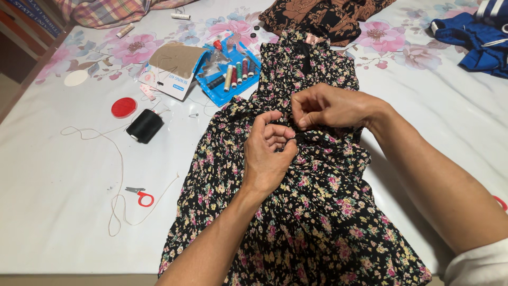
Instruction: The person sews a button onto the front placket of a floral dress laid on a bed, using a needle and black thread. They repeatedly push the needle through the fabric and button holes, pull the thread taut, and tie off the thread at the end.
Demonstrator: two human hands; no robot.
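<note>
Black floral dress (296, 212) pinched at waist by left hand (267, 153), right hand (328, 106), bare sheet (53, 175) leftward

surface: bed (63, 175) under pale sheet with pink flower print along far side. wooden bed edge (32, 79) at left, dark floor (13, 63) beyond. even indoor light.

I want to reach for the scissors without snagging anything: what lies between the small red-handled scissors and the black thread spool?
In the head view, only a loose pale cord crosses the bedsheet between scissors and black spool.
</note>
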